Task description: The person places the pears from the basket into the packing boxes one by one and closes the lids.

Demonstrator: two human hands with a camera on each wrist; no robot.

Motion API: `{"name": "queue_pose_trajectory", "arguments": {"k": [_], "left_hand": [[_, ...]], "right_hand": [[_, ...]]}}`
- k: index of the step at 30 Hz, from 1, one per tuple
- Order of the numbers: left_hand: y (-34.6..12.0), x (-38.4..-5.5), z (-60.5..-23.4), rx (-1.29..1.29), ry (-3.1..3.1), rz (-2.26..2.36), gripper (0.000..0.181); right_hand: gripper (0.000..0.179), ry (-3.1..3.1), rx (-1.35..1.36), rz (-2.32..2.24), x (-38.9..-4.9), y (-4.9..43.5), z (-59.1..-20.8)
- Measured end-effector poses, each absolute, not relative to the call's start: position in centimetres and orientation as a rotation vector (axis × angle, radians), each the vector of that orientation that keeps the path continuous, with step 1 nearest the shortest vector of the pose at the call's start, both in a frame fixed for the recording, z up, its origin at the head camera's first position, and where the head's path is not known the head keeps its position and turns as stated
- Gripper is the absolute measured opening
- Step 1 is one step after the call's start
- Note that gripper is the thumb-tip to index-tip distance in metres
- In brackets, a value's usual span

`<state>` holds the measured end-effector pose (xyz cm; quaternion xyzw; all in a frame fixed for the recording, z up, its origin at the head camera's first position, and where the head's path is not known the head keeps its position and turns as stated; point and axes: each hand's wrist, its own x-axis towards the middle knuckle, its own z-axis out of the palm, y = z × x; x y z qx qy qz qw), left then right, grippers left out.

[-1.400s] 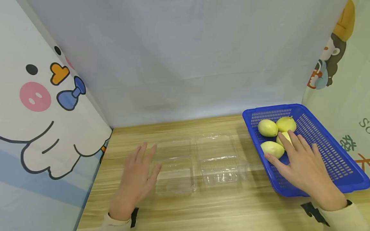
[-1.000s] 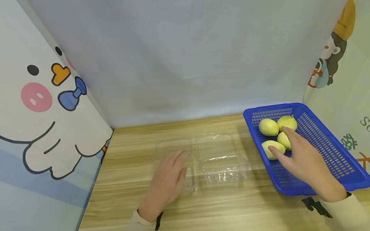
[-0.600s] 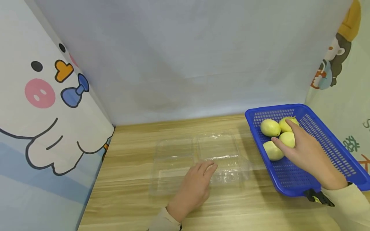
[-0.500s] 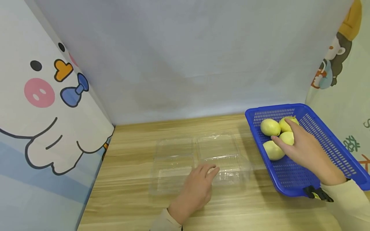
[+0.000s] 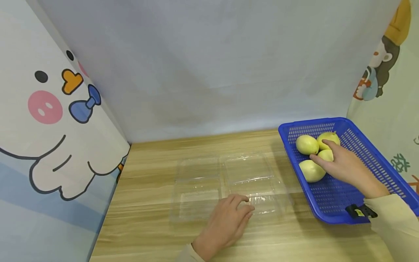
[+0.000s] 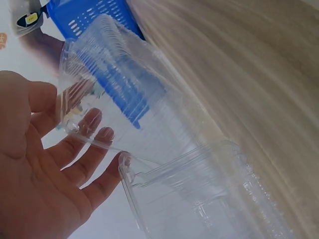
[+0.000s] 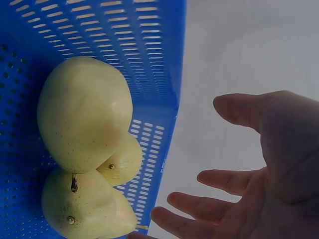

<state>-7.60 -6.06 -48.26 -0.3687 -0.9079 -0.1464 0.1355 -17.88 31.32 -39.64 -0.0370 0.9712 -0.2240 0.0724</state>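
In the head view my left hand is at the near left side of the right-hand clear plastic clamshell container, which lies with its lid spread back. The left wrist view shows the fingertips behind the clear wall of this container and the thumb close to its rim, apart from the fingers. My right hand is over the blue basket, beside several pale yellow pears. In the right wrist view its fingers are spread, with a gap between them and the pears.
A second clear clamshell container lies left of the first on the wooden table. Behind stands a plain pale cloth. Cartoon-printed cloths flank the table left and right.
My left hand has moved right, past the left container to the right one, which has shifted slightly nearer and to the right. My right hand has turned slightly over the pears.
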Motion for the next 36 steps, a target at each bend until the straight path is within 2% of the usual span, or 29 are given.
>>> {"name": "queue_pose_trajectory", "arguments": {"k": [8,25,36], "left_hand": [[-6.1,-7.4,-48.8,-1.079,-2.601,-0.44,0.013],[-6.1,-6.6,-49.4,-1.084,-2.592,-0.315,0.014],[-6.2,-6.4,-49.7,-1.071,-2.603,-0.284,0.011]], "right_hand": [[0.087,2.894,-0.169,-0.583,-19.0,31.0,-40.1],[0.067,2.891,-0.35,-0.466,-19.3,30.3,-42.7],[0.075,2.883,-0.316,-0.42,-19.3,30.0,-43.5]]}}
